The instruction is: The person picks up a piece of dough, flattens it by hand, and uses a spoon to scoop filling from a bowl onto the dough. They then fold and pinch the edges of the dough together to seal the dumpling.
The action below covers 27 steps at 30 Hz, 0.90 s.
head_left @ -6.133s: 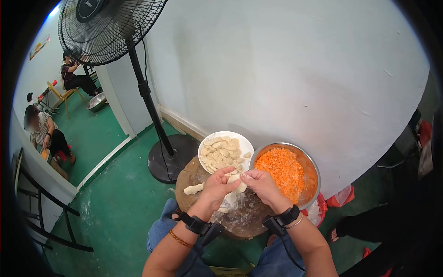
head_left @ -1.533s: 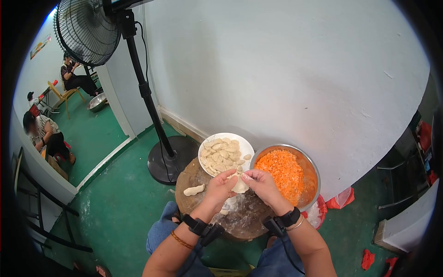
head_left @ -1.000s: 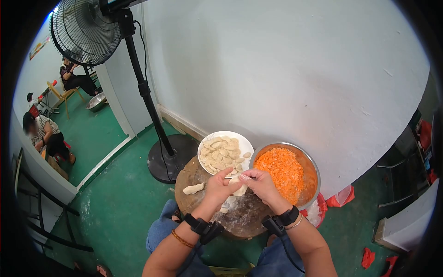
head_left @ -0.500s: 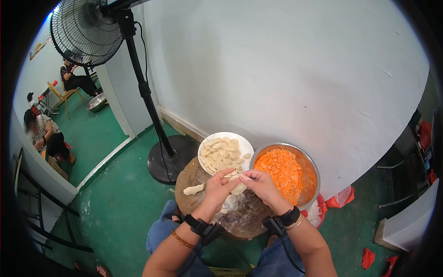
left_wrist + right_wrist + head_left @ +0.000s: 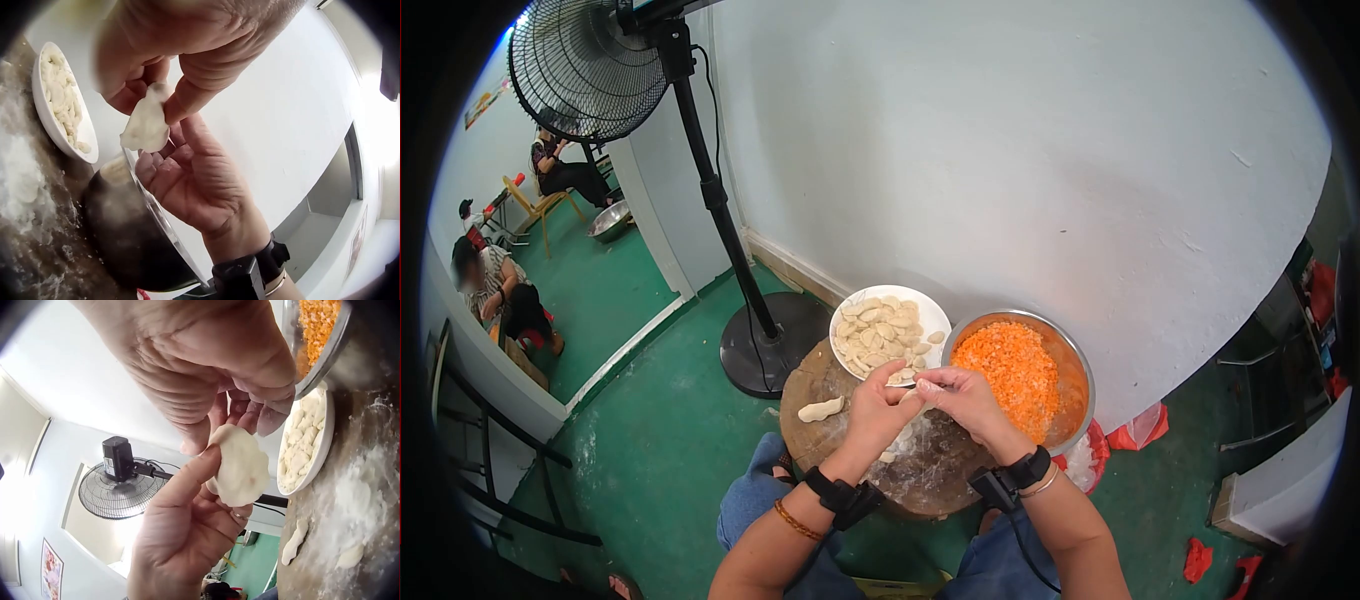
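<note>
Both hands meet above a round wooden block [image 5: 930, 485] dusted with flour. My left hand [image 5: 874, 408] pinches a thin, pale dough wrapper [image 5: 242, 465], its thumb flat on the near face. The right hand [image 5: 965, 402] has its fingers curled at the wrapper's upper edge, as the right wrist view shows. In the left wrist view the dough [image 5: 149, 122] has an uneven outline. Just beyond the hands, a white plate [image 5: 941, 312] holds many dumplings [image 5: 878, 332]. To the right stands a steel bowl [image 5: 1088, 385] of chopped orange filling [image 5: 1005, 370].
A dough strip [image 5: 821, 409] lies at the block's left side, and a small dough piece [image 5: 350, 556] sits in the flour. Behind the block are a wall [image 5: 1020, 160] and a standing fan [image 5: 715, 190]. Red bags [image 5: 1138, 428] lie beyond the bowl. People sit in the room at left.
Since the earliest frame, the fan head has turned left and a dark-clothed leg has gone from the right. The wrapper, earlier broad below the fingers, now shows narrower in the head view.
</note>
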{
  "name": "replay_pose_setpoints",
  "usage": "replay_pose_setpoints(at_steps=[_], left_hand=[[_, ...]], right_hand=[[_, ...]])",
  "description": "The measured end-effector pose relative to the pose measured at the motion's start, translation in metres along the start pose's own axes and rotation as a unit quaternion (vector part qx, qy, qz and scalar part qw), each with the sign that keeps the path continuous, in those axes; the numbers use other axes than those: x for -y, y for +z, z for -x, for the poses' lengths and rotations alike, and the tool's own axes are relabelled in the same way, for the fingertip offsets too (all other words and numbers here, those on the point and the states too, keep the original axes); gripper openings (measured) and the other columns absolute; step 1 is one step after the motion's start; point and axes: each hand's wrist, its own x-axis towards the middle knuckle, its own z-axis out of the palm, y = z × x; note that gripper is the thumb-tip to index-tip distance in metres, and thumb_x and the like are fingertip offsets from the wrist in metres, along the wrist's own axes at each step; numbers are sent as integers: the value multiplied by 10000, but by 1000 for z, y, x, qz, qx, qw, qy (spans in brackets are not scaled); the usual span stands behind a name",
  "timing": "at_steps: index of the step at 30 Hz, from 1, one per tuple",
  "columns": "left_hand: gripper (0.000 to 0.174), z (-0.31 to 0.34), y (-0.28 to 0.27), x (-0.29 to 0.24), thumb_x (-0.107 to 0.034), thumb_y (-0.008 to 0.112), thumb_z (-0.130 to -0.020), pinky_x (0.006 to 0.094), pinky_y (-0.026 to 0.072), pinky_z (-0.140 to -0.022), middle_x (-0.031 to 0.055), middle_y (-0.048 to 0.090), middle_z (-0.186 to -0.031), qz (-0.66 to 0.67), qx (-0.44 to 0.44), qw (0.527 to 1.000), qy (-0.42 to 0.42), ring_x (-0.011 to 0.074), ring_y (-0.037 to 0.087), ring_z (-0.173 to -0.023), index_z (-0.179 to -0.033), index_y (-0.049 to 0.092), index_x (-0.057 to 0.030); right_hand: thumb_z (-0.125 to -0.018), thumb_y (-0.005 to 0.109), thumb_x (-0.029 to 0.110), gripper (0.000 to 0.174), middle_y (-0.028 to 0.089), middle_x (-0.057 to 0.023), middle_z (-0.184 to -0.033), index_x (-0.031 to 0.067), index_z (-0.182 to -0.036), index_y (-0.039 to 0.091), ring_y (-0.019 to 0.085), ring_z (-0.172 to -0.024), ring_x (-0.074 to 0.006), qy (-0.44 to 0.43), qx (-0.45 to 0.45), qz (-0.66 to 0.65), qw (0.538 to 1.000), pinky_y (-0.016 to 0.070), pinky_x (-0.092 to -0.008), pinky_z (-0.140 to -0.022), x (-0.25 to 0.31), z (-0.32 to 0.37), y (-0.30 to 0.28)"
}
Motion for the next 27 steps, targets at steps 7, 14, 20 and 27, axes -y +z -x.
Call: replay_pose_setpoints(at_steps=[7,14,20,27], left_hand=[[576,0,0,-5,18,658,-741,185,450,-602,87,650,-791,1,-17,1000,4,74,584,-699,-1246,383,55],[601,2,-2,-9,14,662,-740,183,453,-608,92,649,-816,3,8,1000,-9,78,588,-691,-1262,367,61],[652,1,-2,-9,-4,663,-751,183,454,-618,100,654,-812,30,14,999,-7,80,593,-729,-1298,318,80],[646,3,-2,-10,-11,663,-750,172,442,-620,77,651,-791,-16,28,999,-11,58,575,-707,-1293,326,78]], right_hand=[[-835,634,151,205,628,-15,-849,-17,-953,634,546,-755,-61,14,6,13,1000,441,-204,-689,-3,-1,-4],[-844,627,164,202,621,-5,-830,-13,-940,633,526,-734,-44,11,22,0,1000,426,-194,-663,7,3,1],[-835,637,165,204,627,-16,-831,-17,-929,641,546,-760,-56,19,-3,-15,1000,434,-198,-690,3,2,-3],[-825,646,141,182,630,-27,-829,-22,-905,650,557,-751,-70,19,7,2,1000,446,-208,-681,4,3,-3]])
